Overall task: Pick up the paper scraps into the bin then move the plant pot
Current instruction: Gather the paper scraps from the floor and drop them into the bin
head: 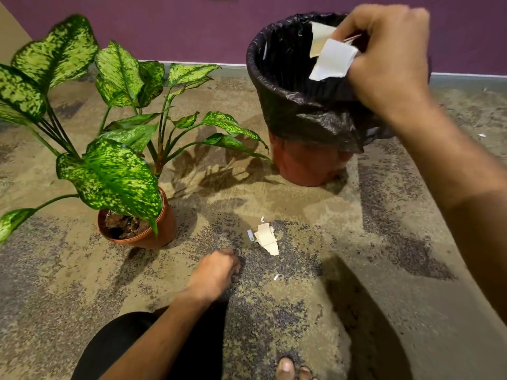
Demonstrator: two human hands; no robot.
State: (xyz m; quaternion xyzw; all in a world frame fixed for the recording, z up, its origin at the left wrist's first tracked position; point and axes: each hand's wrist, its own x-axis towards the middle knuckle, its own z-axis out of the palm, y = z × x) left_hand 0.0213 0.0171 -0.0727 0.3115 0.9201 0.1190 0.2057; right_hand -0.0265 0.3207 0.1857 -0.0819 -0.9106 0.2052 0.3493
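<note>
My right hand [389, 53] is held over the mouth of the bin [277, 78], gripping white and cream paper scraps [330, 60]. The bin is brown, lined with a black bag, and stands at the upper right. A small heap of cream paper scraps [267, 238] lies on the carpet in the middle, with a tiny white piece [276, 277] nearer me. My left hand [215, 272] rests with curled fingers on the carpet, just left of that heap; whether it holds anything is hidden. The plant pot [162, 229], terracotta with large speckled green leaves, stands at the left.
A purple wall [192, 26] with a pale skirting runs behind the bin and plant. A tiny white speck [482, 135] lies on the carpet far right. My knee in dark cloth [129, 349] and my bare toes [293, 368] are at the bottom.
</note>
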